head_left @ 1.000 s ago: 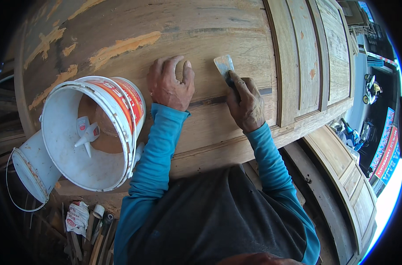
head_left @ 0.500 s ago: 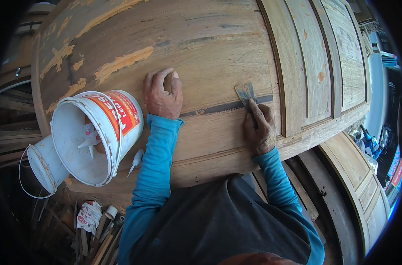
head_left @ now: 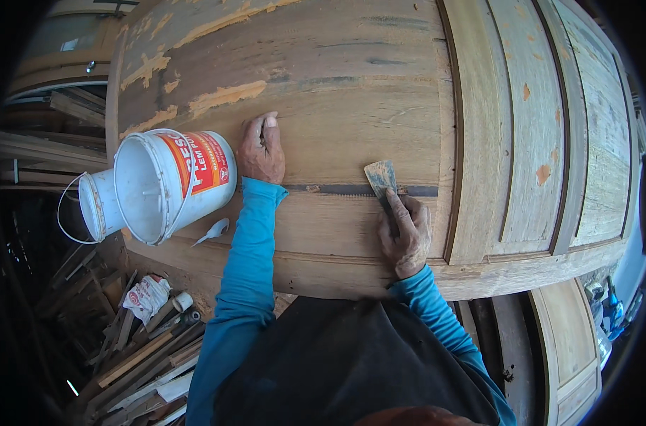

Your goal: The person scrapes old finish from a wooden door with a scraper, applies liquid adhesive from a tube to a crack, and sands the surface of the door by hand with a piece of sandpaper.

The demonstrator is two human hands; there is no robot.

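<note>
Scraper (head_left: 382,177) sits well right of the white bucket (head_left: 209,170), grasped in your right hand (head_left: 408,234), blade over that dark strip (head_left: 351,189). Looks like you're mid-scrape, so next move probably wants a steady angle. Your left hand (head_left: 262,150) is beside the bucket, fingers curled; can't tell if empty.

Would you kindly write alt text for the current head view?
A person's right hand holds a putty knife across a dark strip in a panelled wooden door; the left hand rests curled on the door beside a white bucket.

Downward fisheye view, head height
</note>
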